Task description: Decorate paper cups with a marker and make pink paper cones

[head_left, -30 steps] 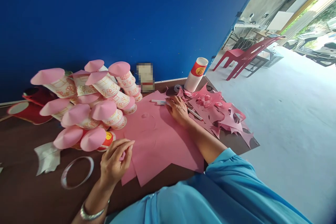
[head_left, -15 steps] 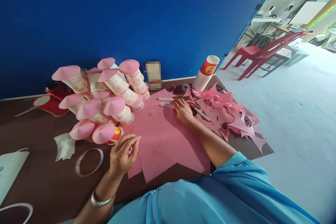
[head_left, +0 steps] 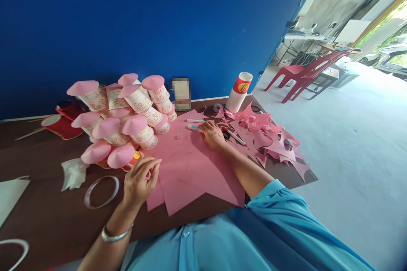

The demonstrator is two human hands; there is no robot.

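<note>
My right hand (head_left: 213,136) rests on the pink paper sheets (head_left: 181,178), its fingers closed on the end of a small clear glue tube (head_left: 194,128) with a blue label. A white pen (head_left: 196,121) lies just beyond the tube. Scissors (head_left: 226,134), partly hidden, and a red-and-white marker (head_left: 237,137) are beside this hand. Over the left edge of the sheets, my left hand (head_left: 140,182) is raised with thumb and fingertips pinched together; whether they hold anything cannot be made out. Near it stand decorated paper cups (head_left: 140,101) with pink cone tops (head_left: 121,156).
Pink paper scraps (head_left: 270,135) cover the table's right side, near a tall stack of paper cups (head_left: 239,93). Tape rolls (head_left: 101,192) and a crumpled tissue (head_left: 73,173) lie at left. A blue wall (head_left: 152,21) borders the back; a red chair (head_left: 302,74) stands beyond.
The camera view has shifted, so the scene sits further left. The glue tube now slants slightly in my right hand. My left hand keeps nearly the same pinched pose.
</note>
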